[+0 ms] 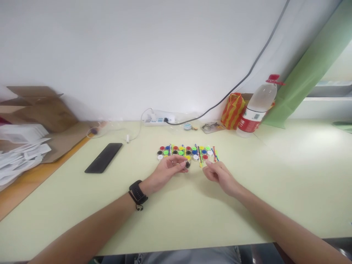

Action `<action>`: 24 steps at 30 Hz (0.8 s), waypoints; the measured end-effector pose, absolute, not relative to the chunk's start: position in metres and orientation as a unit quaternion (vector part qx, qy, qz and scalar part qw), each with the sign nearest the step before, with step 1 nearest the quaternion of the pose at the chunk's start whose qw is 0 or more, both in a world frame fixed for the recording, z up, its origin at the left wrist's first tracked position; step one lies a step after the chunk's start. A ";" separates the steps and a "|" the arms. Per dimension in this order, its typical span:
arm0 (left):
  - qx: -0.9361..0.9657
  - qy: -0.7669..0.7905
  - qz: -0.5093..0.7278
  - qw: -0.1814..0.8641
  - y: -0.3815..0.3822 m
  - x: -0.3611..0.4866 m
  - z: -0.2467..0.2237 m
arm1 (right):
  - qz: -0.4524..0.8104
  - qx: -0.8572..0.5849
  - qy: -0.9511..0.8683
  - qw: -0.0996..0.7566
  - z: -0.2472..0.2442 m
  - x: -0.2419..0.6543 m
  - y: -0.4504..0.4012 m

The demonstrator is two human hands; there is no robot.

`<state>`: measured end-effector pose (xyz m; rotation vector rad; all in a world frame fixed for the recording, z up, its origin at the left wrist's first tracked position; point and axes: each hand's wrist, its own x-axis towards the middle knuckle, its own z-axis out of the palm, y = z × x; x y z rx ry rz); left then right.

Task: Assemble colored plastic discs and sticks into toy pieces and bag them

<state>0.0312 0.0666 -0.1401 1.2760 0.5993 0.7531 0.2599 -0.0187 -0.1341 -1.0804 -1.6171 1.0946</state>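
My left hand (168, 170), with a black watch on its wrist, pinches a small round black button-like piece (187, 164) between thumb and fingers, just above the table. To its right, my right hand (222, 176) is closed, thumb against the curled fingers; whether anything is in it I cannot make out. Beyond both hands lie rows of small round pieces in red, blue, green, yellow, black and white, such as a blue piece (204, 152) and a red piece (205, 157). Thin coloured strips (200, 156) lie between and beside the groups. My left hand hides some nearby pieces.
A black phone-like slab (103, 158) lies to the left on the table (176, 220). Cardboard (55, 113) and white papers (22, 159) fill the far left. Along the wall are a power strip (159, 120), a striped bag (233, 110) and a large bottle (257, 108).
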 end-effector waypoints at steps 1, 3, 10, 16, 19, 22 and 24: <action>0.572 0.270 0.338 0.697 0.067 0.031 -0.141 | 0.449 -0.430 -0.648 0.440 -0.134 0.261 -0.018; 0.573 0.268 0.333 0.699 0.067 0.031 -0.141 | 0.445 -0.430 -0.652 0.438 -0.131 0.261 -0.018; 0.578 0.262 0.321 0.704 0.065 0.032 -0.137 | 0.417 -0.462 -0.638 0.453 -0.124 0.253 -0.018; 0.587 0.266 0.310 0.699 0.064 0.032 -0.135 | 0.423 -0.440 -0.634 0.475 -0.130 0.254 -0.016; 0.586 0.269 0.310 0.698 0.063 0.032 -0.134 | 0.418 -0.442 -0.636 0.475 -0.132 0.255 -0.017; 0.589 0.268 0.309 0.697 0.063 0.031 -0.134 | 0.389 -0.448 -0.666 0.453 -0.131 0.254 -0.019; 0.592 0.266 0.308 0.696 0.063 0.031 -0.135 | 0.379 -0.443 -0.683 0.441 -0.131 0.252 -0.020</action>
